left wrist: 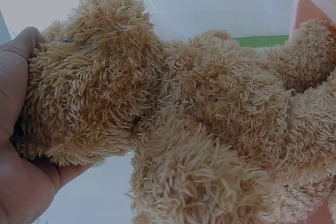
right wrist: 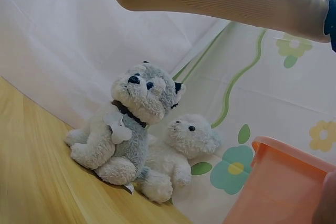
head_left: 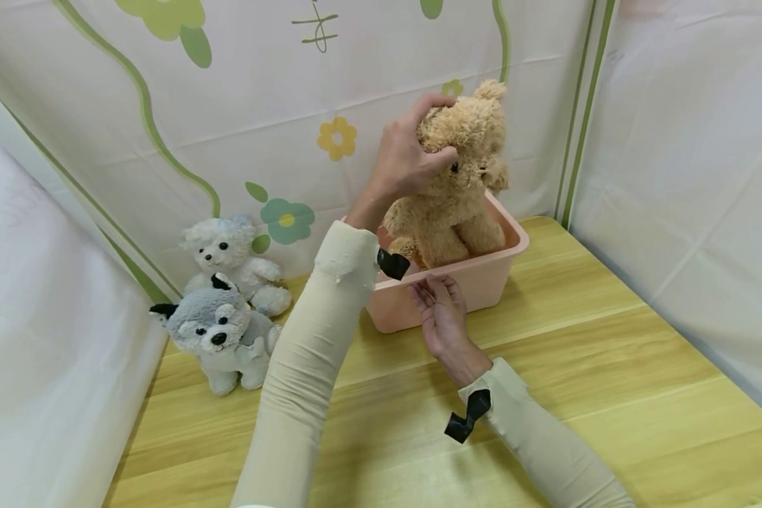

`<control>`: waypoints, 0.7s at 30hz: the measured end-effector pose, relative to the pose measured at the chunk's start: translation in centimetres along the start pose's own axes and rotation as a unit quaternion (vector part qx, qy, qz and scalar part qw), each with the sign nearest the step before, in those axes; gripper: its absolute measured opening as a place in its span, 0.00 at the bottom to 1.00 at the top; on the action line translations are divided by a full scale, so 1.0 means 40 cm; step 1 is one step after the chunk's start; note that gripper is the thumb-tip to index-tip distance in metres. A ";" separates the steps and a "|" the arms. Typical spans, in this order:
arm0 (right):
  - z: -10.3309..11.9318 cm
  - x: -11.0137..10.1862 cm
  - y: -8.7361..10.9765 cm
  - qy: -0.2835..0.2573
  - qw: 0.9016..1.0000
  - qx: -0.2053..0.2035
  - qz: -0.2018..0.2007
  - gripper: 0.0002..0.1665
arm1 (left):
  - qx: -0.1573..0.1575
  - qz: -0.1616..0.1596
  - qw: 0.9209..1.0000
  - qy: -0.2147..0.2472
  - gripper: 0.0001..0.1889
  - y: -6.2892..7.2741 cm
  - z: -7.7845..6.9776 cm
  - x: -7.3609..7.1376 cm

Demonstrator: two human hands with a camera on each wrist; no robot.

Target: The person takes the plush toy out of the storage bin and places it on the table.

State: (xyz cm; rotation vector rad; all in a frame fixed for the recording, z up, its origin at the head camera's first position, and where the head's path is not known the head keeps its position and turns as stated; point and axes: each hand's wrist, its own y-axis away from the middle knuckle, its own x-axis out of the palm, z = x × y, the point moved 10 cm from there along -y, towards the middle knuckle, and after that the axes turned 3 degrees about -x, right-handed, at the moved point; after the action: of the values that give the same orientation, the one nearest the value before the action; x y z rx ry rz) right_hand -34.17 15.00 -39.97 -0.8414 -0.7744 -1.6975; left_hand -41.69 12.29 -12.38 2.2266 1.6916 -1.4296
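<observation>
A tan plush bear (head_left: 460, 204) sits upright in a pink plastic bin (head_left: 489, 282), its head and upper body above the rim. My left hand (head_left: 406, 155) grips the bear's head from the left, thumb near the eye. Shaggy fur fills much of the left wrist view, where the left hand (left wrist: 21, 124) wraps the head (left wrist: 89, 87). My right hand (head_left: 444, 317) is palm up at the bin's front, fingers curled under the rim. Only a sliver of that hand (right wrist: 326, 203) shows in the right wrist view, beside the bin (right wrist: 283, 187).
Left of the bin, a grey-and-white husky plush (head_left: 219, 331) sits on the wooden table (head_left: 381, 430). Behind it a white plush dog (head_left: 228, 257) leans near the printed back curtain (head_left: 248, 127). White sheets (head_left: 692, 141) enclose the sides.
</observation>
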 end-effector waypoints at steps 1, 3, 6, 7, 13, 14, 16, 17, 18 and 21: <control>0.000 0.000 0.000 0.000 1.000 0.001 -0.001 0.08 | 0.000 -0.001 1.000 0.002 0.29 0.000 -0.001 -0.006; -0.001 0.000 0.000 -0.001 1.000 0.003 -0.003 0.08 | 0.000 -0.002 1.000 0.006 0.30 -0.001 -0.002 -0.018; -0.001 0.000 0.000 0.000 1.000 0.004 -0.004 0.08 | -0.004 -0.005 1.000 0.019 0.30 -0.001 -0.004 -0.042; -0.002 0.000 -0.001 0.000 1.000 0.004 -0.004 0.08 | -0.006 -0.007 1.000 0.022 0.31 -0.001 -0.005 -0.051; -0.004 0.001 -0.002 -0.004 1.000 0.007 -0.004 0.07 | 0.020 -0.041 0.999 0.020 0.30 0.001 -0.020 -0.123; -0.004 0.001 -0.002 -0.004 1.000 0.008 -0.003 0.07 | 0.023 -0.046 0.998 0.021 0.29 0.002 -0.022 -0.135; -0.005 0.002 -0.002 -0.004 1.000 0.008 -0.002 0.07 | 0.026 -0.055 0.998 0.020 0.29 0.003 -0.023 -0.159; -0.005 0.002 -0.002 -0.004 1.000 0.009 -0.001 0.07 | 0.026 -0.059 0.998 0.017 0.29 0.004 -0.022 -0.171; -0.005 0.001 -0.002 -0.004 1.000 0.010 -0.002 0.07 | 0.024 -0.062 0.998 0.017 0.29 0.004 -0.021 -0.183; -0.006 0.001 -0.004 -0.007 1.000 0.011 -0.003 0.07 | 0.028 -0.075 0.996 0.025 0.29 0.002 -0.018 -0.223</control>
State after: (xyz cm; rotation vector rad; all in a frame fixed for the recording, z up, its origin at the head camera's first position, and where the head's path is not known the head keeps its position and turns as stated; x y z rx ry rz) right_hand -34.37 14.83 -40.10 -0.8367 -0.8040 -1.6863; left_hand -41.20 5.81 -6.24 2.2250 1.8945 -1.4794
